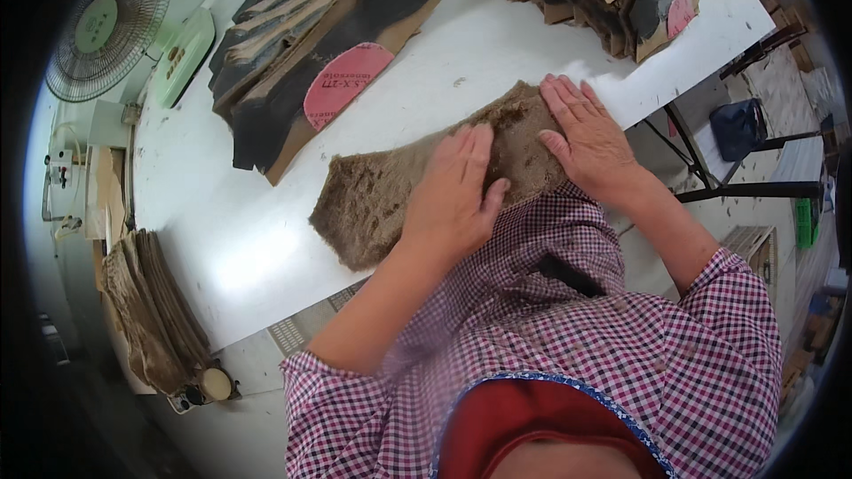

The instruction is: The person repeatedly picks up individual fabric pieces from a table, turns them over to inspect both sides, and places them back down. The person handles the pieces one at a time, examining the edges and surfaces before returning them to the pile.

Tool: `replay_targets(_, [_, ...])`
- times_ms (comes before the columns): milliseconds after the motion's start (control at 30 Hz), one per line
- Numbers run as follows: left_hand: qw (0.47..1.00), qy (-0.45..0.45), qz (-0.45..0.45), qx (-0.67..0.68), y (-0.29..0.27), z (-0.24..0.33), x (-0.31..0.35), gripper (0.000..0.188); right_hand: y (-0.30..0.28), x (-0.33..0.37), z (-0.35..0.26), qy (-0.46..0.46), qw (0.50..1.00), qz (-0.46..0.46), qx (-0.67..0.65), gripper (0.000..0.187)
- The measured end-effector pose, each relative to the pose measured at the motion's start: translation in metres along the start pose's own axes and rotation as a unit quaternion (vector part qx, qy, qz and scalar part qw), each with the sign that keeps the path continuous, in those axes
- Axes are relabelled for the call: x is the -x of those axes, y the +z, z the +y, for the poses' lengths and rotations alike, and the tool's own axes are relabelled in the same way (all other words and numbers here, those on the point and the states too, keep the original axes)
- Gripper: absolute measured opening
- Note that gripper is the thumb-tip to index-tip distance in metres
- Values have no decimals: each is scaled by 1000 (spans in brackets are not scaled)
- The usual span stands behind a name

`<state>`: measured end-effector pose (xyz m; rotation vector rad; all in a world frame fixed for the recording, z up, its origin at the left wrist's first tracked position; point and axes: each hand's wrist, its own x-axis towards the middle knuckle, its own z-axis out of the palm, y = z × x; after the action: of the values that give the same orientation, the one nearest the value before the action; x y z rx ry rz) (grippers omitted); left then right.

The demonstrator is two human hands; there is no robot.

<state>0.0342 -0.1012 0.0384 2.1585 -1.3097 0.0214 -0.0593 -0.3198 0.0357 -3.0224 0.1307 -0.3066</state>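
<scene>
A brown, fuzzy fleece piece lies near the front edge of the white table, its long shape slanting up to the right. My left hand rests flat on its middle with the fingers stretched out and the thumb apart. On the right end, my right hand presses down with straight fingers over the piece's edge. Both palms hide part of the fleece, and its lower edge meets my checked apron.
Behind the fleece sits a stack of black and tan cut pieces topped by a pink patch. A similar stack stands back right. A fan and green tray are left; brown pieces hang below. A dark bag lies right.
</scene>
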Motion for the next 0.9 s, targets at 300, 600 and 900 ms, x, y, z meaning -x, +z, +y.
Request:
replay_targets(300, [998,-15,30,-48,-17,-9,27,52,1,-6,-79,-148,977,32,-153,56])
replay_targets(600, [995,-100,1,-3,-31,-16,40,55,5,0,-14,-44,998,-4,-36,58])
replay_targets(900, [994,-25,78,-71,21,-2,-53,36,11,4,16,40,992,72,-94,64])
